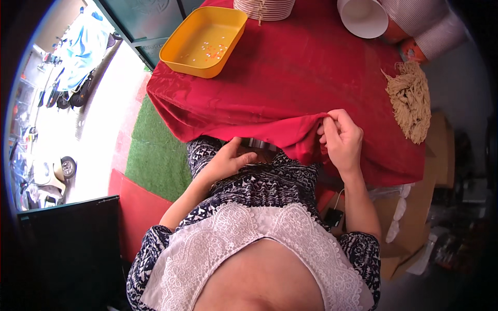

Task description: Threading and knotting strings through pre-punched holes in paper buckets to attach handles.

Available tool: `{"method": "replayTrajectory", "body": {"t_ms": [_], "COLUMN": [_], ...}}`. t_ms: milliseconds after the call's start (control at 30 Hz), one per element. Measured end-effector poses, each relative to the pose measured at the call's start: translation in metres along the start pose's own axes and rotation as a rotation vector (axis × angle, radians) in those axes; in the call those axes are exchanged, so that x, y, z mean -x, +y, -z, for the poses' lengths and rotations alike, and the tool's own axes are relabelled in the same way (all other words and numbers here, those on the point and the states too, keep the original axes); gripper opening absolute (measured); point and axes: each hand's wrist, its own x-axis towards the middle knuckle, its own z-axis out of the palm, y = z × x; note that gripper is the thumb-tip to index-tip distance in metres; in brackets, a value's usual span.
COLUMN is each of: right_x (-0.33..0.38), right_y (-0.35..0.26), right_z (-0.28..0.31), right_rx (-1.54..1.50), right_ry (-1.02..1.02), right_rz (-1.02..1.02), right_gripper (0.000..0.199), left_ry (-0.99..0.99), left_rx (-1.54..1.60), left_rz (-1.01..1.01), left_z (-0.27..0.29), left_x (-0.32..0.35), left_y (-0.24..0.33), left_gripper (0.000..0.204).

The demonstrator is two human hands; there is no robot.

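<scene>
A red cloth (301, 67) covers the table, and its near edge hangs over my lap. My right hand (343, 139) pinches that edge between thumb and fingers and lifts it into a fold. Just under the raised edge, a grey ribbed metallic thing (262, 144) shows in part; what it is I cannot tell. My left hand (232, 160) is beside it over my patterned dress, thumb and index finger apart, with nothing visible in it. The other fingers of that hand are partly hidden.
A yellow plastic tray (181, 63) with small orange and white bits stands at the far left. A ribbed white stack (264, 10) sits at the back. Right of it are a white container (363, 19) and a tan yarn bundle (410, 103). Cardboard (410, 217) stands at right.
</scene>
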Motion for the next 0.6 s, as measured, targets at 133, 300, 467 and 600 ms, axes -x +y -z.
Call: {"method": "replayTrajectory", "body": {"t_ms": [133,300,467,600], "right_x": [-0.01,-0.016,-0.022,-0.023], "right_y": [0.003,0.015,0.016,0.019], "right_z": [-0.003,-0.001,-0.001,0.001], "right_rx": [0.031,0.028,0.06,0.041], "right_ry": [-0.008,-0.019,-0.061,-0.066], "right_rz": [0.025,-0.03,-0.082,-0.084], "right_gripper": [0.01,0.012,0.014,0.015], "left_ry": [0.162,0.177,0.174,0.129], "left_rx": [-0.028,0.058,0.113,0.125], "left_rz": [-0.182,-0.206,-0.147,-0.144], "left_z": [0.011,0.011,0.022,0.026], "left_x": [0.004,0.012,0.014,0.012], "left_y": [-0.008,0.017,0.012,0.032], "left_gripper": [0.045,0.046,0.054,0.052]}}
